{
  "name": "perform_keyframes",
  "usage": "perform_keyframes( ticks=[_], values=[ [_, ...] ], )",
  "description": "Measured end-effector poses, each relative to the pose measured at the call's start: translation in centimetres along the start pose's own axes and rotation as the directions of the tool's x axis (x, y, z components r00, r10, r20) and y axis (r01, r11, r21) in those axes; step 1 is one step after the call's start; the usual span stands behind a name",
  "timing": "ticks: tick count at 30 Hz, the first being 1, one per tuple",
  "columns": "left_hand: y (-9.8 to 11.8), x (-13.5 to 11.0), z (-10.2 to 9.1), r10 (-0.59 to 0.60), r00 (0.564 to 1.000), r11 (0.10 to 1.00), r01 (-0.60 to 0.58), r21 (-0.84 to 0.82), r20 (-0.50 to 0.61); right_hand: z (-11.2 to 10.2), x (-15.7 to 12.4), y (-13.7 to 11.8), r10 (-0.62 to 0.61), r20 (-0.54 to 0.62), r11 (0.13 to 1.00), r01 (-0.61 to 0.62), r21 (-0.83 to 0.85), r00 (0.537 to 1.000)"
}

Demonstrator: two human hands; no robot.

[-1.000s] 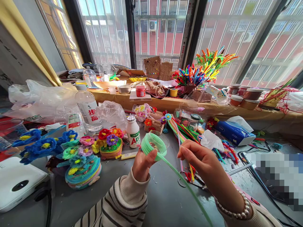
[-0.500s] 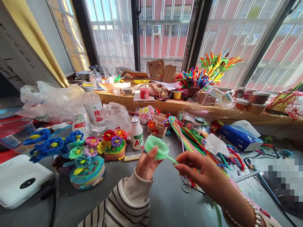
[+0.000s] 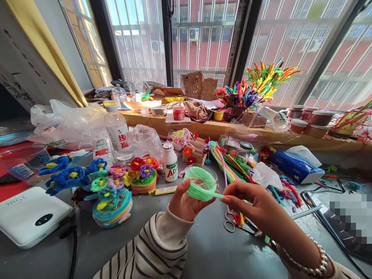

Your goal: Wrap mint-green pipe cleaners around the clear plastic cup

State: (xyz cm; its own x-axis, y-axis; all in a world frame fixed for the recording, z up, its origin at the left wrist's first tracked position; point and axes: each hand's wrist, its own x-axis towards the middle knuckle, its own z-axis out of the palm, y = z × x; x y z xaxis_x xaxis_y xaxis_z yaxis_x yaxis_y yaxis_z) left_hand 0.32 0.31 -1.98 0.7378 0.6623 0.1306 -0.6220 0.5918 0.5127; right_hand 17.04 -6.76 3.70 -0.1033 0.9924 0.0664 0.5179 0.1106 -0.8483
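My left hand (image 3: 183, 200) is closed around a clear cup (image 3: 214, 175) whose lower side is wrapped in rows of light green pipe cleaner (image 3: 200, 188). The cup is tilted, and its open mouth faces up toward me. From its right side the loose end of the pipe cleaner runs out to my right hand (image 3: 247, 199). Thumb and fingertips of that hand pinch the strand. Beneath the right hand lie scissors (image 3: 229, 223) on the grey table.
Pipe-cleaner flowers (image 3: 107, 193) on a round coiled base stand to the left, by a white power bank (image 3: 31, 217). Behind the cup are a white bottle (image 3: 169, 162) and a bundle of coloured pipe cleaners (image 3: 232, 162). A blue tissue pack (image 3: 293, 166) lies right.
The cup has turned so more of its clear rim and inside show, and both hands have shifted slightly right. The green strand between the hands looks shorter. The view has shifted a little.
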Motion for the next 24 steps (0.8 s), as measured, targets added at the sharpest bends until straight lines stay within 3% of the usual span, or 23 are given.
perform_keyframes(
  ticks=[5,14,18,24],
  values=[
    [-0.6,0.3,-0.6,-0.015,0.995,0.993,0.026,-0.117,0.094,-0.1,0.1,-0.3,0.017,-0.003,1.0,-0.017,0.003,1.0],
    [-0.2,0.0,-0.2,-0.123,0.99,0.986,0.129,-0.102,0.065,-0.7,-0.2,-0.5,0.019,0.049,0.994,-0.013,-0.113,0.999],
    [-0.1,0.0,-0.4,-0.176,0.978,0.976,0.188,-0.108,0.115,-1.2,-0.3,-0.4,0.029,0.101,0.997,-0.021,-0.078,0.994],
    [-0.3,0.1,-0.5,-0.185,0.96,0.974,0.208,-0.092,0.208,-1.9,-0.4,-0.5,0.011,0.127,0.988,0.009,-0.157,0.992]
  ],
)
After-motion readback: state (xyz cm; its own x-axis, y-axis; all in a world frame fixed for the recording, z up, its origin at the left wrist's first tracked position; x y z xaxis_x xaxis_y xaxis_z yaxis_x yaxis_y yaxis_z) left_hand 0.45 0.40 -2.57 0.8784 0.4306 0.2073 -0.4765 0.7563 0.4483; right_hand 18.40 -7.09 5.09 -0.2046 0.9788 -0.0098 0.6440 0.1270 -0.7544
